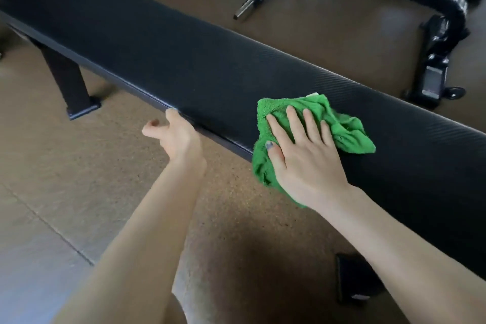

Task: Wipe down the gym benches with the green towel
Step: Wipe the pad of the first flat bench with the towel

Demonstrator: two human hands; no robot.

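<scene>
A long black padded gym bench (168, 45) runs diagonally from upper left to lower right. A crumpled green towel (342, 126) lies on its pad near the front edge, partly hanging over the side. My right hand (299, 150) presses flat on the towel with fingers spread. My left hand (176, 137) rests against the bench's near edge, thumb on the rim, the other fingers curled below and holding nothing.
A black bench leg with a foot plate (71, 87) stands on the brown speckled rubber floor at left. Black machine frames (444, 23) and a tube with a metal end (247, 8) sit beyond the bench. A dark foot (355, 279) shows at lower right.
</scene>
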